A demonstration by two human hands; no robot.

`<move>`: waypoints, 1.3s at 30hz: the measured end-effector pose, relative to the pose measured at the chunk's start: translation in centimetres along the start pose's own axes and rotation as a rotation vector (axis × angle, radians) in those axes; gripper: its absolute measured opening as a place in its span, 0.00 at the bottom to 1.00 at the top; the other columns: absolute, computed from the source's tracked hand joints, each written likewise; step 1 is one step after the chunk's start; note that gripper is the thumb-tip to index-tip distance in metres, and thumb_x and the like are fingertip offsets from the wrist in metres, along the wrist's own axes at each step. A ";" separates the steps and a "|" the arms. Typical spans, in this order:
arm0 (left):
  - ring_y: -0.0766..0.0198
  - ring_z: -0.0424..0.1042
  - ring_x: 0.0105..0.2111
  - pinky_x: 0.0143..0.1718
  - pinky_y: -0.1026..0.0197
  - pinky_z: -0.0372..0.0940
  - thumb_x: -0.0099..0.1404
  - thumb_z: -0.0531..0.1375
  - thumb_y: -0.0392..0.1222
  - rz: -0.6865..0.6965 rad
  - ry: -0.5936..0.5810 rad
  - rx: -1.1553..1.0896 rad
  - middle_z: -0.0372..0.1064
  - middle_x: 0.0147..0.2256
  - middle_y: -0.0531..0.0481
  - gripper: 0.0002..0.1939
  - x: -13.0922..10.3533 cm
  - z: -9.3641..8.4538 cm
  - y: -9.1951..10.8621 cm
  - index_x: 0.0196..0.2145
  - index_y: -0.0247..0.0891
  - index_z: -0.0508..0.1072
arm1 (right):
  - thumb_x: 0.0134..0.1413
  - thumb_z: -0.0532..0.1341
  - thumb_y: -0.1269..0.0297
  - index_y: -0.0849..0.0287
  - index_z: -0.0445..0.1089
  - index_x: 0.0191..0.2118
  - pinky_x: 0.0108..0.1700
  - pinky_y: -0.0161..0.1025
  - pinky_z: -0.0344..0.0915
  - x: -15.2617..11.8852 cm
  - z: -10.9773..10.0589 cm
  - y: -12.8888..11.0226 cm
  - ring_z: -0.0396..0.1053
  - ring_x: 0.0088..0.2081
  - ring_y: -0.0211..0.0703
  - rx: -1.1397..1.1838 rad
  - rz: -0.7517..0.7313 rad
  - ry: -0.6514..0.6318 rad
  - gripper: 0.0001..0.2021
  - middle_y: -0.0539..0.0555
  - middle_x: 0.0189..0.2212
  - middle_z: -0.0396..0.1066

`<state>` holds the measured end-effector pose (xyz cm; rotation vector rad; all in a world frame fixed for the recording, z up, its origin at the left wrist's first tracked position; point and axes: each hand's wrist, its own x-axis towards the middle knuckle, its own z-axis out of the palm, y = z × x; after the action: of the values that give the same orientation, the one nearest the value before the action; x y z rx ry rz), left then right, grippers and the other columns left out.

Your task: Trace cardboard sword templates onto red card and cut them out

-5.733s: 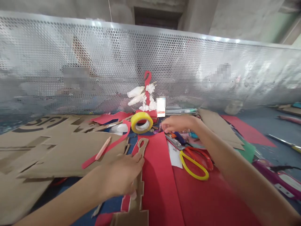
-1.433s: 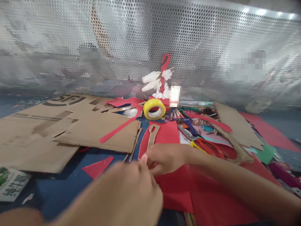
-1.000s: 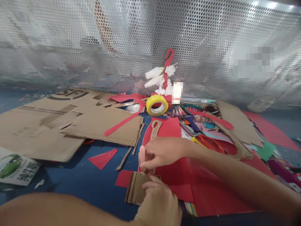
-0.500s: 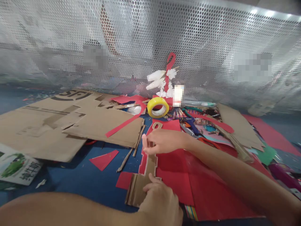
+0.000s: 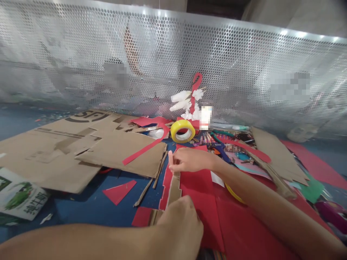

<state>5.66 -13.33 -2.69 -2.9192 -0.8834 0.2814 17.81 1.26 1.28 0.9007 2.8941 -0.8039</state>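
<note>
My right hand point(image 5: 191, 159) pinches a short pink stick of chalk point(image 5: 170, 157), held upright at the left edge of a narrow cardboard cutout point(image 5: 174, 189). That cutout has stepped edges and lies on red paper point(image 5: 199, 191), where a pale line runs along its outline. Its upper end is covered by my right hand. My left hand point(image 5: 180, 225) rests over the cutout's lower part, knuckles up, its fingers hidden from view. Under that hand, the cutout's wider base point(image 5: 155, 216) shows only in part.
A yellow tape roll point(image 5: 183, 131) stands beyond my right hand. Cardboard sheets point(image 5: 130, 150) lie left, with a red scrap point(image 5: 119, 192) and a milk carton point(image 5: 23, 196) nearer. Scissors and craft bits clutter the right. A perforated metal panel point(image 5: 151, 72) rises behind.
The chalk has moved up along the cutout's left edge with my right hand. My left hand has shifted forward over the cutout, its fingers now out of sight. The view has tilted up slightly.
</note>
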 end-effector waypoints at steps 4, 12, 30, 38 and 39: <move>0.51 0.74 0.31 0.26 0.58 0.61 0.58 0.65 0.34 -0.159 -0.018 0.120 0.76 0.32 0.35 0.09 0.4 -1.0 -2.3 0.38 0.35 0.82 | 0.60 0.57 0.63 0.61 0.66 0.27 0.29 0.34 0.51 0.1 -0.2 0.0 0.59 0.25 0.33 -0.011 0.021 0.011 0.12 0.48 0.24 0.66; 0.53 0.73 0.25 0.25 0.57 0.62 0.39 0.73 0.36 -0.031 -0.199 0.132 0.77 0.31 0.38 0.19 0.7 -0.5 -5.3 0.33 0.35 0.80 | 0.61 0.58 0.64 0.63 0.75 0.32 0.30 0.33 0.55 0.1 -0.2 0.4 0.65 0.28 0.35 0.098 0.042 -0.019 0.11 0.52 0.28 0.75; 0.54 0.72 0.23 0.18 0.60 0.54 0.57 0.69 0.43 -0.013 -0.135 0.099 0.75 0.27 0.36 0.11 1.6 -0.1 -5.5 0.35 0.33 0.82 | 0.69 0.46 0.60 0.62 0.65 0.27 0.28 0.39 0.43 1.1 -0.1 2.3 0.49 0.20 0.33 -0.213 0.209 0.283 0.21 0.50 0.19 0.60; 0.54 0.73 0.25 0.22 0.59 0.58 0.56 0.68 0.36 -0.041 -0.191 0.058 0.74 0.27 0.38 0.04 1.8 -1.3 -5.4 0.31 0.34 0.80 | 0.65 0.52 0.62 0.61 0.64 0.29 0.29 0.36 0.47 1.2 0.0 3.6 0.57 0.23 0.34 -0.149 0.203 0.301 0.14 0.50 0.22 0.65; 0.53 0.74 0.27 0.24 0.59 0.60 0.55 0.68 0.36 -0.049 -0.218 0.058 0.74 0.28 0.37 0.05 1.7 -1.6 -5.4 0.32 0.34 0.80 | 0.65 0.52 0.62 0.61 0.64 0.29 0.29 0.36 0.48 1.1 0.0 3.7 0.58 0.23 0.34 -0.143 0.197 0.298 0.14 0.50 0.22 0.65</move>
<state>4.41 -7.92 -0.73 -2.8470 -0.9544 0.6204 18.86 4.48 -0.60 1.3659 2.9861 -0.4776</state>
